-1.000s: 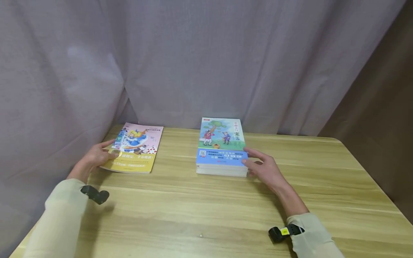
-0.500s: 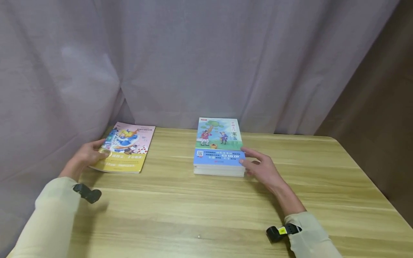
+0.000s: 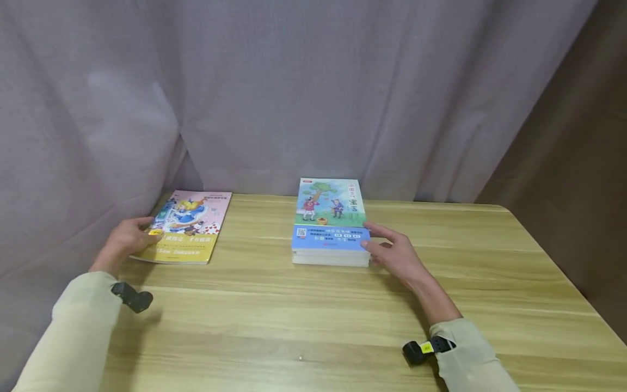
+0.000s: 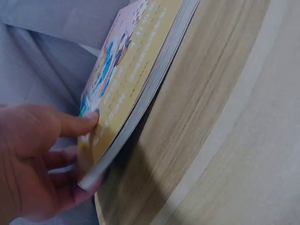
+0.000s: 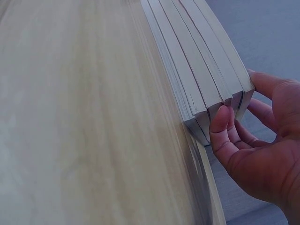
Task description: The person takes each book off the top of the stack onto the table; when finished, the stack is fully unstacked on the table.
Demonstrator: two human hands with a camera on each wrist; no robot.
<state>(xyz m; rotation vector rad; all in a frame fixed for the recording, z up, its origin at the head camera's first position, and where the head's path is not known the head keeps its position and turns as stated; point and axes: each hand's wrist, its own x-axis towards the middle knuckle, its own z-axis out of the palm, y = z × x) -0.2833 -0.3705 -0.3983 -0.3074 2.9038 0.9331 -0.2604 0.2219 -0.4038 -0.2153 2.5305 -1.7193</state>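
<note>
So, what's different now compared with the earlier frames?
The pink-and-yellow paperback book has moved slightly left, away from the stack of paperbacks with a green-and-blue top cover; the left hand, gripping its left edge, went with it. Nothing was newly gripped or let go. The stack stayed put on the light wooden table, the right hand still touching its near right corner.

The left hand [image 3: 127, 238] pinches, the right hand [image 3: 401, 256] unclenched.

Pale wood-grain counter [image 3: 274, 326] with a rounded far-right corner
A stack of books [image 3: 329, 222] sits toward the back edge; a pink-and-yellow book [image 3: 188, 224] is at the left, well apart from it.
</note>
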